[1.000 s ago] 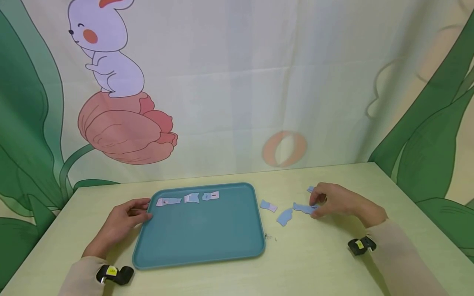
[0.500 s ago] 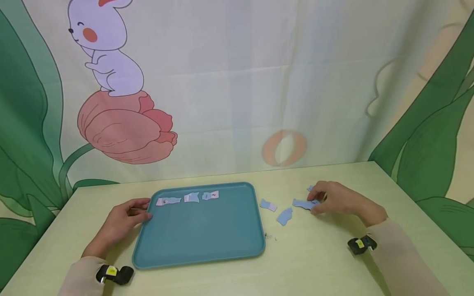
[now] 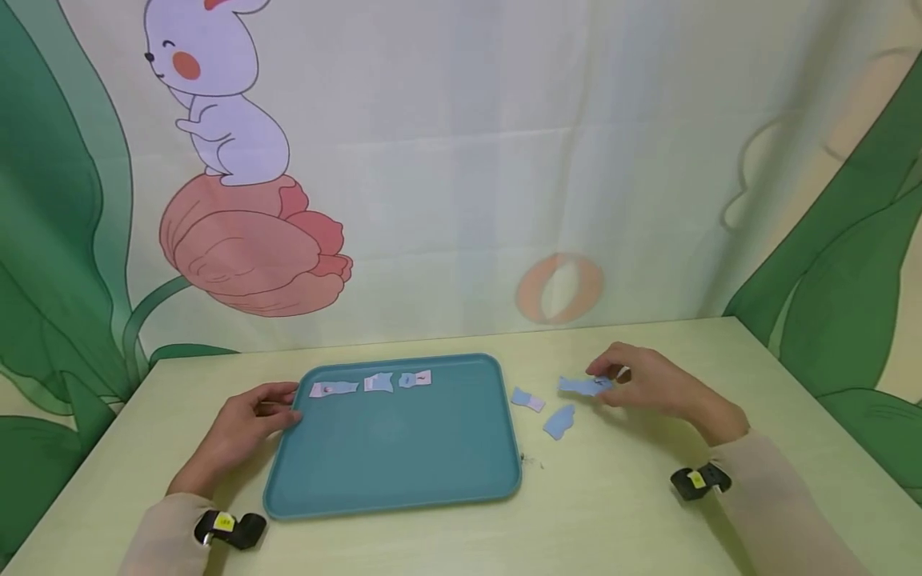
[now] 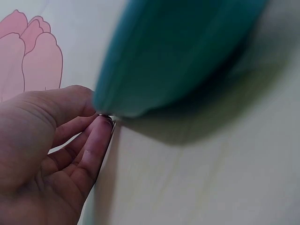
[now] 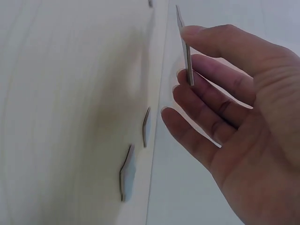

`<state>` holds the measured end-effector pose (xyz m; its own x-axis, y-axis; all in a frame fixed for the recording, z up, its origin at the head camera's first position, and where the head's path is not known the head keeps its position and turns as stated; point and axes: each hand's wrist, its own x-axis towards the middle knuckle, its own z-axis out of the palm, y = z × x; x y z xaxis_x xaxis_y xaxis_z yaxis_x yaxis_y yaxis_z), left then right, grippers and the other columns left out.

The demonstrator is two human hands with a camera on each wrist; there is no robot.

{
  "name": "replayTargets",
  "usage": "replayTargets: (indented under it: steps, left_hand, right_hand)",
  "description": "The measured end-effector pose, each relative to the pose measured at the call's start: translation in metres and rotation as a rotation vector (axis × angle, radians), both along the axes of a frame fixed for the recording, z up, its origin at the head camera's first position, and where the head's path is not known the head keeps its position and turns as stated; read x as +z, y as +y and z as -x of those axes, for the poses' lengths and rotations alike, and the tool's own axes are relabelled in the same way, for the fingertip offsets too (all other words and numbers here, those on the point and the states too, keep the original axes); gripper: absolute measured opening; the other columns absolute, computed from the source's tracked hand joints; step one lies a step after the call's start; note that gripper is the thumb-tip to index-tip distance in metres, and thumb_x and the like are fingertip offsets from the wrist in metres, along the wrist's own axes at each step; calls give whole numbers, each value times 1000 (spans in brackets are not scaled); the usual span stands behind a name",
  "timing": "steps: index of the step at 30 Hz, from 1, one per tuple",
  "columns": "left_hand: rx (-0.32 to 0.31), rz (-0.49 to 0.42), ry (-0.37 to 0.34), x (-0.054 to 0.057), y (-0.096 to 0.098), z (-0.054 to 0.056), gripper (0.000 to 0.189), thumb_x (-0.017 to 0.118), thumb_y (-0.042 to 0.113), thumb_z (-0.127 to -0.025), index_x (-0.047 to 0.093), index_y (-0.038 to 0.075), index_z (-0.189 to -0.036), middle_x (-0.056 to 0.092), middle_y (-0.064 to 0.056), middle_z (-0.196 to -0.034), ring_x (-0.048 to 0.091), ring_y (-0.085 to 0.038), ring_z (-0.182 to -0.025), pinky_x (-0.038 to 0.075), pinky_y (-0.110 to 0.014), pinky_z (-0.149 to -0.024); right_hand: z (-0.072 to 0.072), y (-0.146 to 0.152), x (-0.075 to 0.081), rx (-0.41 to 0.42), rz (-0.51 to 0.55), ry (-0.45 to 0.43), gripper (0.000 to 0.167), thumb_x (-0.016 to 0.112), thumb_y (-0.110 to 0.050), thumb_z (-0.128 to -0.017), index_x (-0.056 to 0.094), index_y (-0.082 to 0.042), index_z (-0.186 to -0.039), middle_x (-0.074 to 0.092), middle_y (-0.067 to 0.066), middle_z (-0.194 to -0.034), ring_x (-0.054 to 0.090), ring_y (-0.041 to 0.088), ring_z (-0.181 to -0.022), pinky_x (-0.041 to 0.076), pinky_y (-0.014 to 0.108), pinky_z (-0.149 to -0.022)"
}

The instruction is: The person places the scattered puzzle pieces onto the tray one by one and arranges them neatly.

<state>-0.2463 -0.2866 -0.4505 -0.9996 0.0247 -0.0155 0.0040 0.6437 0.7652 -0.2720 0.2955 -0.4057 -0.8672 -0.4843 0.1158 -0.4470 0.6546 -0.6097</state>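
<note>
My right hand (image 3: 651, 386) pinches the blue piece (image 3: 579, 387) by its right end above the table (image 3: 612, 504), long axis pointing left toward the tray (image 3: 396, 448), whose left rim my left hand (image 3: 239, 426) pinches.

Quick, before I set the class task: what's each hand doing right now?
Left hand: open, touching the tray at its left rim.
Right hand: closed, pinching a blue piece.

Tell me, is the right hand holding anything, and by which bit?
Yes: the right hand pinches a blue piece between thumb and fingers, by the end away from the tray.
</note>
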Motion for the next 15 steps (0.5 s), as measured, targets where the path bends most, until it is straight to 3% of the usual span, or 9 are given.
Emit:
replayTargets:
  steps: [9, 15]
  left_hand:
    - [-9, -15, -11, 0, -1, 0, 56, 74, 14, -101, 53, -6, -149, 63, -25, -132, 64, -36, -115, 56, -39, -91]
    - [-3, -18, -13, 2, -1, 0, 56, 74, 14, -101, 53, -6, -149, 63, -24, -132, 63, -36, -116, 56, -39, -91]
  right_hand:
    - [5, -30, 5, -2, 37, 64, 25, 84, -11, -90, 75, -4, -113, 70, 1, -110, 66, 23, -101, 55, 52, -95]
    - [13, -55, 13, 48, 73, 96, 25, 84, -9, -90, 75, -1, -112, 70, 5, -110, 68, 27, -101, 55, 55, -96]
